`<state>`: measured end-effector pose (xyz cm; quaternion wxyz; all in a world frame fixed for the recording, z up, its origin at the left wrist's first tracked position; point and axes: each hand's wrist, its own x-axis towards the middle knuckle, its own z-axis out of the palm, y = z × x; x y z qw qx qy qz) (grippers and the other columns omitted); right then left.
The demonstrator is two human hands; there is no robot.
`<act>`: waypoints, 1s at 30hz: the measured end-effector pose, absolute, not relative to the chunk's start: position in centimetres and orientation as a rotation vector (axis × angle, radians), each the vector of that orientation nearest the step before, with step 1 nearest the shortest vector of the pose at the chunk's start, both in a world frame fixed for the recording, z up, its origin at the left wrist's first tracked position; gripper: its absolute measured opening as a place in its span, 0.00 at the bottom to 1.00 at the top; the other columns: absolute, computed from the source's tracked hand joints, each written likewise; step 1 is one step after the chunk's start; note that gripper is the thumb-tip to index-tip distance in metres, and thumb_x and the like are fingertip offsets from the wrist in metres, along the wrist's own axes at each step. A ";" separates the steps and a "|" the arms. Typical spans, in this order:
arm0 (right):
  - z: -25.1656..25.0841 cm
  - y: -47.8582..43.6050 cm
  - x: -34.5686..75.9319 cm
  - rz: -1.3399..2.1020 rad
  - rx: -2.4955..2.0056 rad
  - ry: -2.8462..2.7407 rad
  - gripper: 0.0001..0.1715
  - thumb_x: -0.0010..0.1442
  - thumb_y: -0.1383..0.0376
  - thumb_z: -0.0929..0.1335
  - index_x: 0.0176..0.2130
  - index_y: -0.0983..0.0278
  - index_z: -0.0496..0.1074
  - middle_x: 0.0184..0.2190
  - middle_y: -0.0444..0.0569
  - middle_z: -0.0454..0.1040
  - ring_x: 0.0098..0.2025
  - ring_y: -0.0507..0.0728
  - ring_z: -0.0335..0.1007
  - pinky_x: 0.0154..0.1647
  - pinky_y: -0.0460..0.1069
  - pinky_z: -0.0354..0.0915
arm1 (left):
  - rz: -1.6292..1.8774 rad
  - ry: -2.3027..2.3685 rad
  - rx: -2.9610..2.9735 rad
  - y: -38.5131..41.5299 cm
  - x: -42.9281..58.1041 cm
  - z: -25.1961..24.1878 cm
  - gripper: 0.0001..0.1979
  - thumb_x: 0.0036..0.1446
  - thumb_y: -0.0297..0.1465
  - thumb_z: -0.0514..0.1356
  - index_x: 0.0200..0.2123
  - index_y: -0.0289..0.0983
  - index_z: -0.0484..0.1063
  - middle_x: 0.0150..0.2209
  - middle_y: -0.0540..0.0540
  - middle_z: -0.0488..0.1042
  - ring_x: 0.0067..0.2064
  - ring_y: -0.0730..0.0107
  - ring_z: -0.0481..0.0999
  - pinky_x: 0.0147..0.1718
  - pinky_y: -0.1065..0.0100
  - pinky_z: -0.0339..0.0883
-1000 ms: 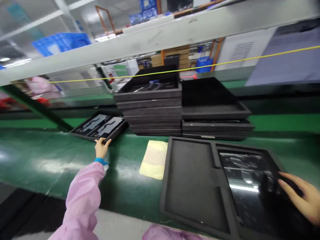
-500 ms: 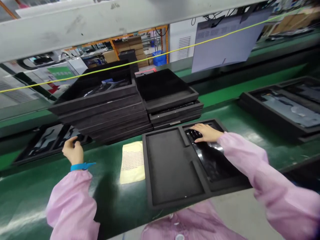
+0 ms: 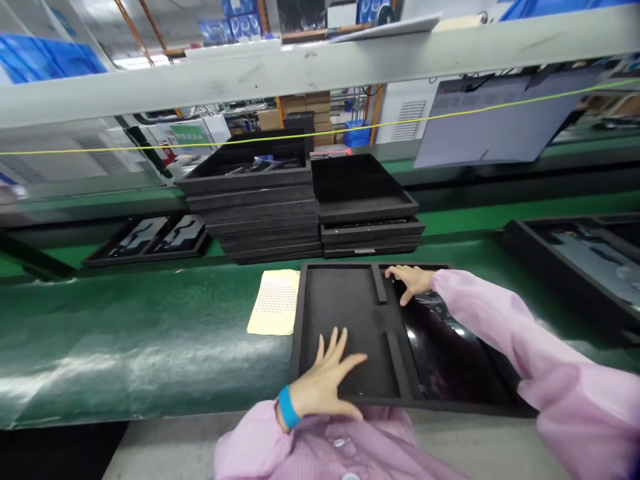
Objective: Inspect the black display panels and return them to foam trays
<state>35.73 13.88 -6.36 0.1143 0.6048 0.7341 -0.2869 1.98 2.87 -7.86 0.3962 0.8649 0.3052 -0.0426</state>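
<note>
My left hand, with a blue band at the wrist, hovers over the near part of the left compartment of a black foam tray. Its fingers are spread and hold nothing. In the tray's right compartment lies a glossy black panel with bright reflections. My right hand rests at the panel's far left corner, thumb and bent fingers apart; their tips seem to touch the panel or the compartment edge. My right sleeve covers part of the panel. The left compartment is bare foam.
Beside the tray lies a yellow dotted sheet. Behind stand a tall stack of black trays and a lower stack. More trays with panels sit at left and right. A yellow cord crosses above.
My left hand has come from the tray at the far left to above the left compartment, and its fingers have spread. My right hand stays at the panel's far end. The view has shifted.
</note>
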 end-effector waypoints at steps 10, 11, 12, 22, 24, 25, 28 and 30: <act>0.9 11.6 37.0 -1.222 1.707 2.277 0.31 0.45 0.46 0.75 0.38 0.67 0.72 0.34 0.48 0.74 0.38 0.56 0.70 0.46 0.51 0.65 | -0.033 0.839 2.247 1.1 2.8 -10.1 0.49 0.38 0.36 0.74 0.64 0.38 0.59 0.70 0.28 0.31 0.69 0.38 0.26 0.62 0.33 0.23; 1.4 11.2 37.0 -1.229 1.744 2.268 0.34 0.39 0.46 0.77 0.38 0.66 0.73 0.34 0.48 0.75 0.38 0.58 0.71 0.44 0.51 0.64 | -0.046 0.834 2.243 1.2 2.8 -10.0 0.48 0.39 0.36 0.74 0.64 0.38 0.59 0.70 0.28 0.30 0.69 0.38 0.25 0.61 0.32 0.22; 2.0 10.8 36.9 -1.236 1.782 2.255 0.34 0.34 0.46 0.78 0.35 0.66 0.74 0.33 0.48 0.75 0.37 0.58 0.71 0.41 0.50 0.64 | -0.066 0.832 2.238 1.1 2.8 -9.9 0.48 0.40 0.36 0.73 0.64 0.38 0.59 0.70 0.29 0.29 0.69 0.38 0.24 0.61 0.32 0.22; 10.4 3.7 37.8 -1.218 3.022 2.408 0.26 0.47 0.45 0.73 0.37 0.61 0.74 0.32 0.50 0.74 0.30 0.53 0.69 0.31 0.49 0.64 | 0.120 0.862 1.951 0.8 3.5 -8.1 0.55 0.42 0.48 0.70 0.68 0.34 0.48 0.69 0.27 0.27 0.68 0.41 0.21 0.62 0.36 0.18; 8.2 1.7 35.2 -1.373 3.279 2.347 0.29 0.50 0.45 0.72 0.47 0.56 0.70 0.34 0.50 0.74 0.31 0.54 0.71 0.31 0.50 0.67 | 0.474 0.758 1.661 0.9 4.7 -6.9 0.58 0.46 0.52 0.65 0.70 0.34 0.38 0.70 0.28 0.33 0.71 0.46 0.31 0.66 0.42 0.28; 6.6 0.8 33.4 -1.554 3.338 2.299 0.33 0.49 0.47 0.72 0.51 0.54 0.67 0.35 0.50 0.75 0.32 0.56 0.72 0.31 0.50 0.68 | 0.681 0.705 1.489 1.0 5.3 -6.1 0.57 0.50 0.52 0.63 0.70 0.35 0.33 0.70 0.29 0.38 0.71 0.49 0.38 0.67 0.45 0.35; 2.3 -1.0 28.5 -2.243 3.155 2.102 0.39 0.46 0.50 0.75 0.55 0.52 0.63 0.34 0.47 0.74 0.32 0.56 0.73 0.30 0.49 0.68 | 1.222 0.684 1.067 1.4 6.4 -3.6 0.48 0.57 0.44 0.61 0.70 0.42 0.32 0.68 0.37 0.53 0.68 0.57 0.54 0.67 0.54 0.46; 0.9 -0.9 26.8 -2.532 2.821 2.051 0.39 0.48 0.49 0.74 0.56 0.54 0.63 0.30 0.45 0.73 0.31 0.55 0.72 0.31 0.48 0.69 | 1.372 0.766 0.948 1.6 5.9 -2.2 0.42 0.58 0.37 0.62 0.69 0.43 0.41 0.66 0.42 0.59 0.67 0.61 0.58 0.66 0.58 0.48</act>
